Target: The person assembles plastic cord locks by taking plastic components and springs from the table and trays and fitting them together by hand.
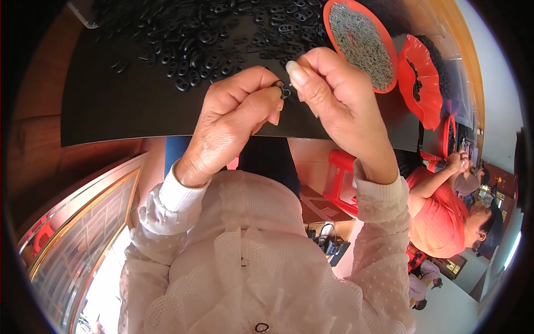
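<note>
Over the near edge of the dark table (pixel 111 111), my left hand (pixel 233 114) pinches a small black piece with round holes (pixel 286 93) between thumb and forefinger. Close beside it, my right hand (pixel 339 94) is closed, thumb against forefinger. A tiny pale tip shows by its fingertips, next to the black piece; most of what it holds is hidden, and I cannot tell its kind. Many similar black pieces (pixel 206 39) lie loose on the table beyond my hands. Right of them, an orange-red plate (pixel 390 67) holds a heap of small grey metal parts (pixel 361 42).
A wavy-edged red dish (pixel 425 106) with some black pieces stands farther right, near a dark pile in clear plastic. Beyond it is a smaller red dish (pixel 446 136). A person in an orange-red shirt (pixel 439 217) sits at the right. A red stool (pixel 340 181) stands below the table.
</note>
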{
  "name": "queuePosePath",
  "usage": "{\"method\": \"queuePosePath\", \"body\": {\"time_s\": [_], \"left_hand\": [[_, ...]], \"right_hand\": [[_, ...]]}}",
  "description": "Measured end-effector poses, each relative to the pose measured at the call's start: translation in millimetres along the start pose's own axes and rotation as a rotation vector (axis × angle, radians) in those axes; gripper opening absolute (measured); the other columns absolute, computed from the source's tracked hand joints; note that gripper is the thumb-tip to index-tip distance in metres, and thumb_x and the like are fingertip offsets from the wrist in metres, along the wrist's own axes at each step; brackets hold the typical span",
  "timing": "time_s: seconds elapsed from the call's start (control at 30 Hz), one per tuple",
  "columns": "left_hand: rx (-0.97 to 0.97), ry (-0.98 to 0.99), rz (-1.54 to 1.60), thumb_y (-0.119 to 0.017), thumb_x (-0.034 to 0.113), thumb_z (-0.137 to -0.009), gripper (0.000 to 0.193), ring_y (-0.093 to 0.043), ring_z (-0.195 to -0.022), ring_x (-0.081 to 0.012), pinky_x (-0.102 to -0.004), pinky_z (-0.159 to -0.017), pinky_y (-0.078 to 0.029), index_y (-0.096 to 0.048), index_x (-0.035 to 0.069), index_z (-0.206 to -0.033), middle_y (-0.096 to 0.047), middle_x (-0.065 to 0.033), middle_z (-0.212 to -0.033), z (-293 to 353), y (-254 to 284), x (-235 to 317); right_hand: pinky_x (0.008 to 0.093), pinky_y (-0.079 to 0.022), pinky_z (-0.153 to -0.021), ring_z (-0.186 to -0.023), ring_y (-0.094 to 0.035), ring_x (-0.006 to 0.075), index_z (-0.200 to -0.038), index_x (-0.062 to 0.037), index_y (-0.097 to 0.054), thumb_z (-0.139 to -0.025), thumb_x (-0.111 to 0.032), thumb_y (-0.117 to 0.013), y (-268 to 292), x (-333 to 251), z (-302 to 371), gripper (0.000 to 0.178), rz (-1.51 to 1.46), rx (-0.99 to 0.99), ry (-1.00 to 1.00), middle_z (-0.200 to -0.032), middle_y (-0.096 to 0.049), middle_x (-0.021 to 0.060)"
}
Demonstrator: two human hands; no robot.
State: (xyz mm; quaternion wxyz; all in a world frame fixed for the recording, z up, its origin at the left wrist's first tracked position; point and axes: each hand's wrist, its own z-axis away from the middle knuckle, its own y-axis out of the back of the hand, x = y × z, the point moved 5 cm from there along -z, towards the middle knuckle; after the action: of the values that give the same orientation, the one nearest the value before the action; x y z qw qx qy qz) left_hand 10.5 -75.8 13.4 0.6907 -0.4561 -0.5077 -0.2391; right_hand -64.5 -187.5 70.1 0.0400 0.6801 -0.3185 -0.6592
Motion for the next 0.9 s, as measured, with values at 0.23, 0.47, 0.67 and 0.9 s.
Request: {"method": "queuePosePath", "body": {"time_s": [0.23, 0.47, 0.67, 0.9], "left_hand": [[-0.019, -0.027, -0.015, -0.052, 0.009, -0.091, 0.014, -0.041, -0.056, -0.0018, -0.0202, -0.049, -0.032, -0.058, 0.003, -0.080, -0.056, 0.0020, -0.067, 2, 3, 1], [-0.029, -0.012, -0.037, -0.051, 0.008, -0.091, 0.014, -0.044, -0.059, -0.0032, -0.0204, -0.052, -0.035, -0.058, 0.002, -0.080, -0.056, 0.0014, -0.069, 2, 1, 2], [-0.034, -0.032, 0.031, -0.051, 0.007, -0.092, 0.013, -0.050, -0.066, -0.0055, -0.0204, -0.059, -0.039, -0.058, 0.001, -0.083, -0.057, -0.0004, -0.073, 3, 4, 2], [-0.071, -0.069, -0.081, -0.048, 0.008, -0.094, 0.013, -0.036, -0.056, 0.0003, -0.0163, -0.050, -0.028, -0.059, 0.002, -0.092, -0.055, 0.0012, -0.071, 3, 4, 3]], "right_hand": [[0.0277, -0.032, -0.046, -0.051, -0.037, 0.0116, -0.078, 0.0003, -0.049, -0.093, -0.015, -0.061, -4, -2, -2, 0.024, 0.025, -0.002, 0.015, -0.059, -0.045, 0.0056], [0.0269, -0.035, -0.046, -0.052, -0.041, 0.0111, -0.078, 0.0002, -0.049, -0.092, -0.014, -0.062, -7, 0, 1, 0.024, 0.025, 0.017, 0.023, -0.060, -0.049, 0.0061], [0.0239, -0.038, -0.049, -0.055, -0.045, 0.0089, -0.078, 0.0000, -0.049, -0.092, -0.011, -0.061, -17, -4, 4, 0.021, -0.012, 0.073, 0.019, -0.063, -0.051, 0.0044], [0.0199, -0.040, -0.057, -0.065, -0.046, 0.0037, -0.099, -0.0032, -0.054, -0.099, -0.017, -0.050, 12, 5, -13, 0.014, -0.062, -0.121, -0.107, -0.076, -0.051, -0.0014]]}}
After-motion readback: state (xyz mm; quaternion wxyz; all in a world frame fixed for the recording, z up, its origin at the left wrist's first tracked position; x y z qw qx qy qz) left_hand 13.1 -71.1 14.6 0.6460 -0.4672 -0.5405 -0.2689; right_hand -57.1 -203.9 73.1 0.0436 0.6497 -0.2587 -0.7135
